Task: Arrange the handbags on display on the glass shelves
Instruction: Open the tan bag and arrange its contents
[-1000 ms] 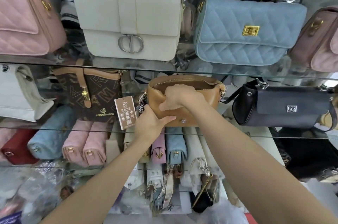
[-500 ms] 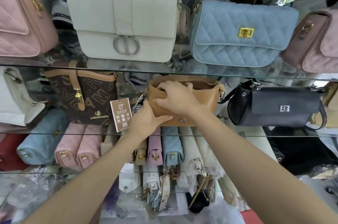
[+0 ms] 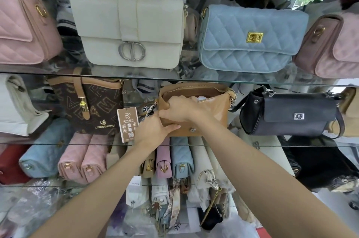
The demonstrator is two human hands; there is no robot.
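Two hands work on a tan leather handbag point(image 3: 206, 113) that sits on the middle glass shelf point(image 3: 252, 145), between a brown monogram bucket bag point(image 3: 97, 105) on its left and a black flap bag point(image 3: 291, 115) on its right. The right hand point(image 3: 180, 108) curls its fingers over the front edge of the bag's open top, gripping the leather at the left end. The left hand point(image 3: 153, 131) clasps the lower left corner of the same bag, thumb pressed across its front just beneath the right hand, so the two hands touch. A paper hang tag point(image 3: 127, 125) dangles beside the bag's left end. On the glass shelf above stand a cream flap bag point(image 3: 130, 30) and a light blue quilted bag point(image 3: 250, 37), side by side.
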